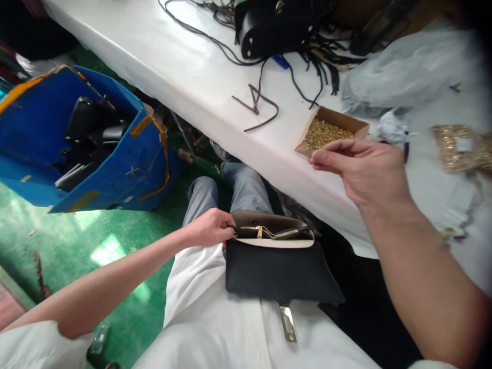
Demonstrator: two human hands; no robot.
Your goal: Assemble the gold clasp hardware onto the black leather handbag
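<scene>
A black handbag [280, 269] rests on my lap with its flap folded toward me. Its mouth gapes, showing a pale lining edge and a gold zipper [260, 232]; a gold metal clasp plate [288, 324] hangs from the flap. My left hand [215, 227] grips the bag's left top corner between thumb and fingers. Over the near side of a small cardboard box [357, 124], my right hand [365, 166] is raised with thumb and fingertips pinched together. What they hold, if anything, is too small to make out. Small gold metal pieces [326, 133] fill the box.
A blue bin [126, 174] with several black bags [86, 123] stands on the green floor at left. On the white table [184, 87] lie another black bag [274, 31], dark cords [265, 102], clear plastic [407, 66] and a packet of gold pieces [453, 146].
</scene>
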